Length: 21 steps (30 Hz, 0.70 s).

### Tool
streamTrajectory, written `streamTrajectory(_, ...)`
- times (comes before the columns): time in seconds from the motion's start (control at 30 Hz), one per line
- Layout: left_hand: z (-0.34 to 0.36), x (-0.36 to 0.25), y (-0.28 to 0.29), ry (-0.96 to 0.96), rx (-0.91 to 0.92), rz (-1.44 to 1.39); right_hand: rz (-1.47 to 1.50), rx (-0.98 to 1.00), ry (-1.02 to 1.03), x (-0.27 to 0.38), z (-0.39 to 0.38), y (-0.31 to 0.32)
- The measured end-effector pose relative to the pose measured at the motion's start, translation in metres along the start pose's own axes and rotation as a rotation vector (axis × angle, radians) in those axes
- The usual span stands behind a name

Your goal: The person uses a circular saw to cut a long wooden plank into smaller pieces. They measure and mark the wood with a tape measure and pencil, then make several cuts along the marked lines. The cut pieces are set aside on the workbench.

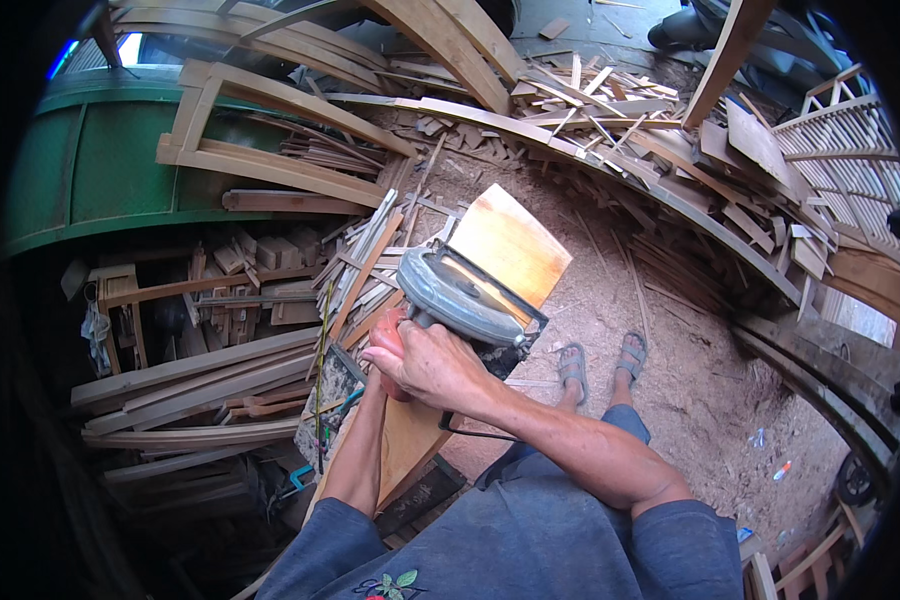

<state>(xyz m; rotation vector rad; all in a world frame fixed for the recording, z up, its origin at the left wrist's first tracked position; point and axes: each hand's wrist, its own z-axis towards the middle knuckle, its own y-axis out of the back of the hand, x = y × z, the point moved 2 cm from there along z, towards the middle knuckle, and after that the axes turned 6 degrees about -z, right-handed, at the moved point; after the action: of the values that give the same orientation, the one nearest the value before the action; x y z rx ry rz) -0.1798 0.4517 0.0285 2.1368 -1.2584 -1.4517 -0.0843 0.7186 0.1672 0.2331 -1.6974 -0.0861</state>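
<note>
A handheld circular saw (460,296) with a grey metal guard and a reddish-orange body rests on a thick, pale wooden plank (510,240). My right hand (432,362) is closed around the saw's handle side, its knuckles up against the guard. Close beside it, my left hand (378,384) is at the orange body, with most of its fingers hidden behind the saw and my right hand. The plank runs out beyond the guard, and its near end (402,440) shows between my forearms. The guard hides the blade.
Stacked timber (210,385) and a green metal panel (100,160) are at the left. A curved beam (590,150) crosses in front of a heap of offcuts (610,95). My sandalled feet (572,368) stand on the sawdust-covered floor (700,420). A black cable (470,430) loops near my right forearm.
</note>
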Motion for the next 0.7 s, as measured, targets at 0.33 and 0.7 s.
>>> streamTrajectory(0.33, 0.005, 0.0, 0.012, -0.027, 0.134, -0.133, 0.067, 0.04, -0.014, -0.001, 0.016, -0.003)
streamTrajectory(0.7, 0.017, -0.006, 0.026, -0.051, 0.235, -0.212, 0.08, -0.02, 0.015, 0.006, 0.032, -0.007)
